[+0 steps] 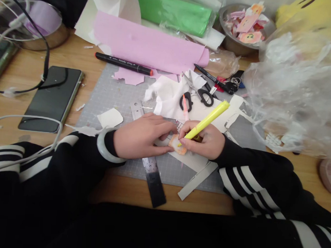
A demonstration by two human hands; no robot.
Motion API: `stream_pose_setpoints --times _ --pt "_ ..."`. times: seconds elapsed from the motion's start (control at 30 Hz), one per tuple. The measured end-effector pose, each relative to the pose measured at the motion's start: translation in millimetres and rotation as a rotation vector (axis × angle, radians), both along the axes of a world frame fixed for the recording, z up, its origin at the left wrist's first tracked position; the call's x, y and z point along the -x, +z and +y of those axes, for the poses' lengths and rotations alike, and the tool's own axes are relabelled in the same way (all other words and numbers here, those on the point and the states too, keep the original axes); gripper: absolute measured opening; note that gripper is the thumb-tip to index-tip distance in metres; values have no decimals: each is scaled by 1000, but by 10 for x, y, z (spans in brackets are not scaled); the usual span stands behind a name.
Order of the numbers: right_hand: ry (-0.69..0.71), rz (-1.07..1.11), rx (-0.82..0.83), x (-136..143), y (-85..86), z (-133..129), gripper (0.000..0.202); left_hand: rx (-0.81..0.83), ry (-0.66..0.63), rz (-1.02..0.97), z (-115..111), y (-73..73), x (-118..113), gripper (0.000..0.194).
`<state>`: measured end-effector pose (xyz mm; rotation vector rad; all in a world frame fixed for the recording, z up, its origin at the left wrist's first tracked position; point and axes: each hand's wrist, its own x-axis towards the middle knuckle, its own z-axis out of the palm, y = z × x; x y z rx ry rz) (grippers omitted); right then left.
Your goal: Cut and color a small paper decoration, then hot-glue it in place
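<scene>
Your grey cutting mat (104, 88) lies on the wooden desk (5, 131), and the small orange-edged paper piece (174, 142) is over the mat's near half, right of its middle line. Your left hand (144, 135) pinches the left edge of that piece between thumb and fingers. Your right hand (205, 139) pinches a yellow pen (209, 120), whose tip meets the piece.

A metal ruler (155, 181) runs beneath your left hand and sticks out past the mat's near edge, as does a pale card strip (196, 182) to the right. Toward the mat's far side you have scissors (199, 92) with black handles and a black marker (124, 64) with orange ends. A pink sheet (148, 44) covers its far edge. Left of the mat lies a phone (53, 98); beyond its far right corner stands a metal bowl (233, 44) of coloured paper pieces, and a clear plastic bag (299, 91) bulges at its right.
</scene>
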<state>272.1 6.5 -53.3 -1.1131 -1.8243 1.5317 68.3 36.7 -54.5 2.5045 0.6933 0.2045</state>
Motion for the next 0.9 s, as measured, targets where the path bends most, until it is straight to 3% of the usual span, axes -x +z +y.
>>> stream_pose_setpoints --times 0.9 --pt "-11 -46 -23 -16 41 -16 6 2 13 19 -12 -4 4 22"
